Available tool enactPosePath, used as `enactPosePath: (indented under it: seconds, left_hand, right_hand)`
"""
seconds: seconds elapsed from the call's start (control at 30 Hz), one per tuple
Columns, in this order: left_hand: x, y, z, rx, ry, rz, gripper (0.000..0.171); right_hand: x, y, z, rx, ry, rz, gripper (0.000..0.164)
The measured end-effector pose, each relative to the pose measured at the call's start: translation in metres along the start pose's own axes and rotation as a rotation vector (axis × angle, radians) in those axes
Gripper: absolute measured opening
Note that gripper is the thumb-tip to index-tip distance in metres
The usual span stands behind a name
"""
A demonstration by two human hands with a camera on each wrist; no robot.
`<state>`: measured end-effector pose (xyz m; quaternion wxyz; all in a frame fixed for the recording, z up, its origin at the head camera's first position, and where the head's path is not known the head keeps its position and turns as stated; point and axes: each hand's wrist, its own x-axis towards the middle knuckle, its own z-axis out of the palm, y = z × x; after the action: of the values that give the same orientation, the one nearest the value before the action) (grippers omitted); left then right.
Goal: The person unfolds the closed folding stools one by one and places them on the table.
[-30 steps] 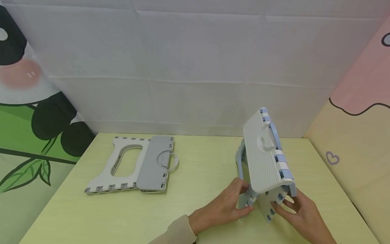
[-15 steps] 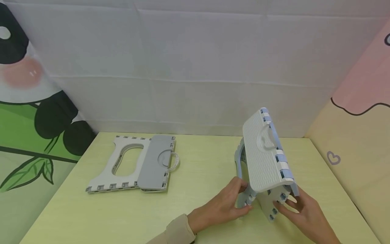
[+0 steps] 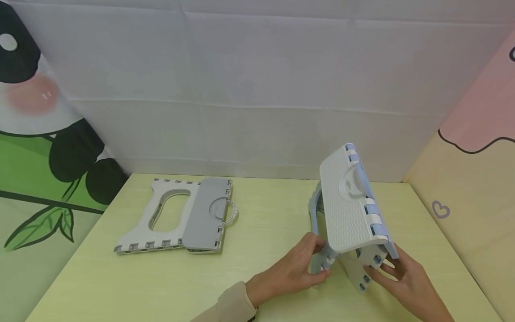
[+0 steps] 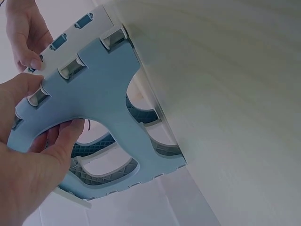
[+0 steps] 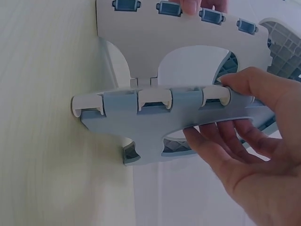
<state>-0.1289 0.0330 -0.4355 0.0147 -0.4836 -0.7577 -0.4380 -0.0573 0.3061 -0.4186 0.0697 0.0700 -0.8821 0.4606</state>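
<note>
Stool [image 3: 348,205] tilted at the table [image 3: 269,210], in the curled grip of left hand [image 3: 289,268] and right hand [image 3: 408,281]; legs [image 4: 101,94] spread slightly wider than a second ago.

A gray-and-white folding stool [image 3: 203,219] lay flat on the left of a pale yellow table [image 3: 269,210]; 1 partly folded blue-and-white stool [image 3: 350,210] stood tilted at right.
</note>
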Motion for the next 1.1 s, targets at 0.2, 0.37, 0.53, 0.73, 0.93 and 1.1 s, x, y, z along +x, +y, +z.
enactPosePath:
  seconds: [0.2, 0.37, 0.53, 0.73, 0.93, 1.1]
  left_hand:
    - [0.000, -0.001, -0.001, -0.017, -0.004, -0.009, 0.047]
    - [-0.001, -0.002, 0.000, -0.016, 0.013, 0.005, 0.047]
    - [-0.003, -0.002, 0.000, -0.011, 0.019, 0.007, 0.047]
    - [-0.002, -0.002, -0.003, -0.024, 0.020, -0.011, 0.046]
    - [-0.003, -0.002, -0.004, -0.047, 0.022, -0.025, 0.047]
    - [-0.003, -0.002, -0.005, -0.049, 0.012, -0.034, 0.046]
  right_hand:
    - [-0.002, -0.002, -0.002, 0.006, -0.005, 0.001, 0.078]
    - [-0.003, -0.002, -0.004, 0.011, -0.002, 0.003, 0.077]
    - [-0.003, -0.001, -0.006, 0.023, 0.002, -0.002, 0.075]
    - [-0.003, 0.001, -0.010, 0.061, -0.019, -0.007, 0.077]
    - [-0.004, 0.003, -0.011, 0.108, -0.040, 0.017, 0.077]
    - [-0.005, 0.004, -0.013, 0.105, -0.042, 0.004, 0.076]
